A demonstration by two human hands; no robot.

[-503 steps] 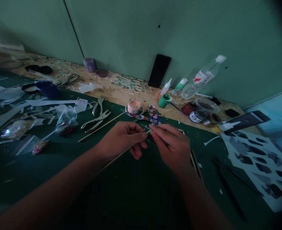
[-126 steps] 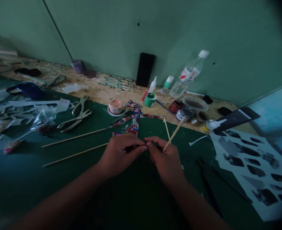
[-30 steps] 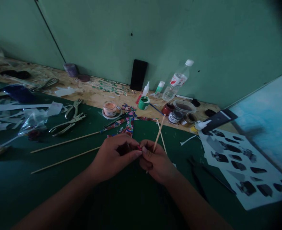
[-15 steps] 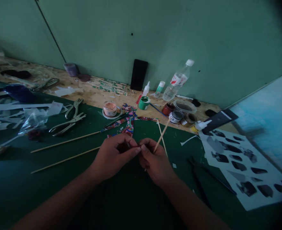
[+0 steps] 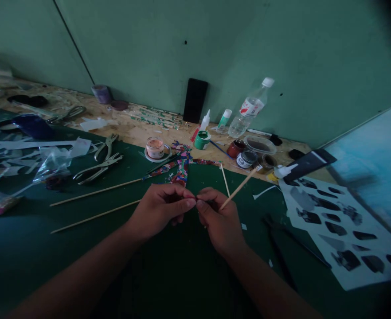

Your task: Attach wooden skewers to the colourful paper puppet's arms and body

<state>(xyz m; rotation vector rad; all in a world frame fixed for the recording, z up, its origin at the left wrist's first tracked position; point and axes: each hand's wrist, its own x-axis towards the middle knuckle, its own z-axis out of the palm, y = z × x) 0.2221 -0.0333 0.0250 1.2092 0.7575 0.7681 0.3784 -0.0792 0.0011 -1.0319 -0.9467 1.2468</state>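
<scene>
My left hand (image 5: pixel 164 208) is closed in a pinch, its thumb and finger tips meeting those of my right hand over the green mat (image 5: pixel 115 257). What the tips hold is too small to make out. A thin wooden stick (image 5: pixel 238 189) passes through the grip of my right hand (image 5: pixel 220 219) and slants up to the right. Just beyond the hands lies a colourful patterned paper figure (image 5: pixel 182 166) with wooden sticks (image 5: pixel 99 192) pointing left from it. A second pale stick (image 5: pixel 225 179) rests on the mat behind my right hand.
Hole-punch pliers (image 5: pixel 99 168) and plastic scraps lie left. Paint jars (image 5: pixel 202 139), glue bottles, a leaning black phone (image 5: pixel 195 101) and a plastic bottle (image 5: pixel 250 108) stand along the wall. Dark-handled pliers (image 5: pixel 282 243) and a sheet of cutout shapes (image 5: pixel 340 230) lie right.
The stick in my right hand has tilted lower toward the right. Both hands stay together at the fingertips, and the whole view has shifted slightly.
</scene>
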